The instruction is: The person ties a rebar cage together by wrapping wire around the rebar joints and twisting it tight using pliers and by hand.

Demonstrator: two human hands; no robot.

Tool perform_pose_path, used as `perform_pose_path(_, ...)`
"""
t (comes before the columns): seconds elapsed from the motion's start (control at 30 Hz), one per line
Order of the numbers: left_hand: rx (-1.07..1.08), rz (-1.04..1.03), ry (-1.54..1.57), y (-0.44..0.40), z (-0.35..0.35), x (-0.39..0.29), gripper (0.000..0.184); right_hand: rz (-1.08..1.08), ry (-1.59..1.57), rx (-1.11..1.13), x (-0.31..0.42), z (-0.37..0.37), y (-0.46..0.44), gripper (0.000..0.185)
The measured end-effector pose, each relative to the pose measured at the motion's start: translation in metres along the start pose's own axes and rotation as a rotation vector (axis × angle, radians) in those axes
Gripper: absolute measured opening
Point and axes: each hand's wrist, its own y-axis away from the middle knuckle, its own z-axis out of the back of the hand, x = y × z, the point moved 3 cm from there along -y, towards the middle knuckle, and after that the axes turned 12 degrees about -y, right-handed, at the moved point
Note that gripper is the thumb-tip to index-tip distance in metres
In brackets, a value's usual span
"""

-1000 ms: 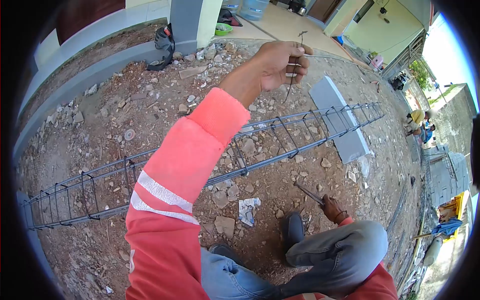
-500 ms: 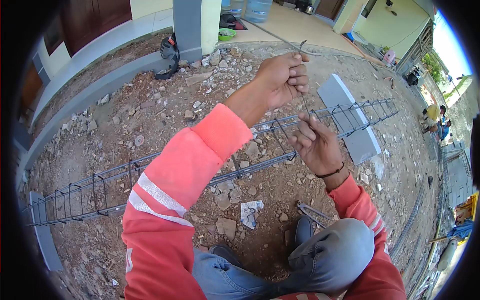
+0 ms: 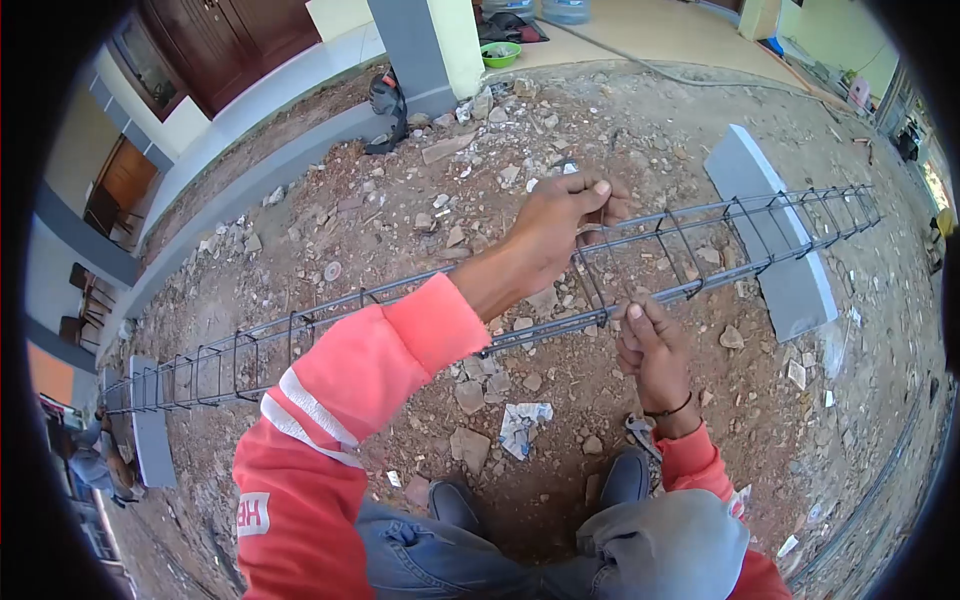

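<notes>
A long rebar cage (image 3: 545, 333) of steel bars and bent stirrups runs across in front of me, over the rubble ground. My left hand (image 3: 565, 225) is closed at the upper bar, beside a stirrup, with a thin piece of tie wire in its fingers. Just below the lower bar, my right hand (image 3: 655, 350) pinches the thin wire between thumb and forefinger; the wire is hard to make out there. Pliers (image 3: 643, 434) lie on the ground by my shoe, partly covered by my right wrist.
Grey slabs prop up the cage at the right (image 3: 800, 290) and left (image 3: 152, 440). A person (image 3: 95, 465) is at the far left. Beyond lie a black power tool (image 3: 385, 95), a green bowl (image 3: 500, 55) and a grey pillar (image 3: 415, 45). Torn paper (image 3: 522, 428) lies near my feet.
My left hand has come down from above the cage to the upper bar. My right hand has dropped to below the lower bar. The view has turned left.
</notes>
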Motion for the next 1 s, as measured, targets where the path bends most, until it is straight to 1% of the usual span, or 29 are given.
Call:
perform_pose_path(0.03, -0.014, -0.041, -0.196, 0.003, 0.002, 0.004, 0.021, -0.004, -0.03, -0.007, -0.001, 0.011, -0.001, 0.019)
perform_pose_path(0.07, -0.007, -0.015, -0.213, 0.008, 0.006, 0.011, 0.021, 0.453, 0.536, 0.008, 0.01, 0.02, 0.004, 0.016)
perform_pose_path(0.1, 0.133, -0.169, -0.356, 0.014, 0.005, 0.011, 0.016, 0.652, 0.828, 0.035, 0.018, 0.026, 0.013, 0.015)
perform_pose_path(0.13, 0.281, -0.328, -0.488, 0.021, -0.001, 0.012, 0.012, 0.877, 1.107, 0.004, 0.026, 0.03, 0.022, 0.015)
perform_pose_path(0.17, 0.301, -0.309, -0.49, 0.028, -0.008, 0.017, 0.012, 0.769, 1.294, -0.202, 0.043, 0.04, 0.033, 0.014)
perform_pose_path(0.2, 0.462, -0.411, -0.581, 0.042, -0.022, 0.017, 0.013, 0.649, 1.475, -0.409, 0.054, 0.05, 0.04, 0.014)
perform_pose_path(0.23, 0.62, -0.522, -0.666, 0.056, -0.035, 0.021, 0.018, 0.64, 1.476, -0.426, 0.057, 0.061, 0.04, 0.014)
perform_pose_path(0.27, 0.637, -0.526, -0.656, 0.064, -0.043, 0.032, 0.018, 0.529, 1.029, -0.37, 0.058, 0.076, 0.04, 0.015)
perform_pose_path(0.3, 0.664, -0.667, -0.793, 0.072, -0.055, 0.046, 0.022, 0.422, 0.59, -0.316, 0.058, 0.089, 0.04, 0.016)
perform_pose_path(0.33, 0.69, -0.819, -0.921, 0.078, -0.067, 0.056, 0.027, 0.432, 0.607, -0.352, 0.059, 0.093, 0.044, 0.016)
perform_pose_path(0.37, 0.717, -0.848, -0.895, 0.079, -0.074, 0.063, 0.027, 0.433, 0.406, -0.34, 0.056, 0.093, 0.043, 0.016)
perform_pose_path(0.4, 0.724, -0.896, -0.955, 0.082, -0.077, 0.068, 0.028, 0.431, 0.205, -0.32, 0.052, 0.093, 0.042, 0.017)
perform_pose_path(0.43, 0.723, -0.938, -1.02, 0.082, -0.078, 0.07, 0.029, 0.514, 0.209, -0.341, 0.048, 0.092, 0.04, 0.016)
perform_pose_path(0.47, 0.735, -0.95, -1.006, 0.081, -0.078, 0.067, 0.029, 0.522, 0.218, -0.357, 0.048, 0.091, 0.04, 0.016)
perform_pose_path(0.53, 0.497, -0.673, -0.821, 0.069, -0.067, 0.049, 0.026, 0.512, 0.171, -0.304, 0.045, 0.083, 0.037, 0.014)
perform_pose_path(0.57, 0.497, -0.666, -0.826, 0.064, -0.066, 0.042, 0.026, 0.519, 0.175, -0.25, 0.045, 0.075, 0.037, 0.013)
perform_pose_path(0.63, 0.27, -0.353, -0.865, 0.045, -0.054, 0.031, 0.026, 0.49, 0.192, -0.195, 0.037, 0.059, 0.037, 0.012)
perform_pose_path(0.73, 0.244, -0.376, -0.811, 0.038, -0.05, 0.039, 0.03, 0.453, 0.266, -0.07, 0.021, 0.034, 0.033, 0.011)
perform_pose_path(0.77, 0.234, -0.422, -0.7, 0.037, -0.05, 0.048, 0.028, 0.402, 0.234, 0.0, 0.014, 0.026, 0.032, 0.012)
perform_pose_path(0.8, 0.217, -0.411, -0.704, 0.04, -0.049, 0.047, 0.028, 0.347, 0.201, 0.065, 0.007, 0.02, 0.032, 0.013)
perform_pose_path(0.83, 0.278, -0.323, -0.616, 0.041, -0.049, 0.046, 0.026, 0.365, 0.245, 0.107, 0.003, 0.016, 0.032, 0.012)
perform_pose_path(0.87, 0.339, -0.239, -0.525, 0.041, -0.048, 0.046, 0.023, 0.358, 0.239, 0.116, -0.002, 0.016, 0.031, 0.012)
perform_pose_path(0.9, 0.332, -0.234, -0.528, 0.041, -0.045, 0.047, 0.023, 0.326, 0.172, 0.088, -0.009, 0.018, 0.029, 0.01)
perform_pose_path(0.97, 0.176, -0.107, -0.462, 0.039, -0.036, 0.054, 0.019, 0.29, 0.102, 0.059, -0.015, 0.017, 0.031, 0.007)
perform_pose_path(1.0, 0.172, -0.103, -0.463, 0.04, -0.033, 0.053, 0.019, 0.154, -0.007, -0.034, -0.022, 0.018, 0.033, 0.005)
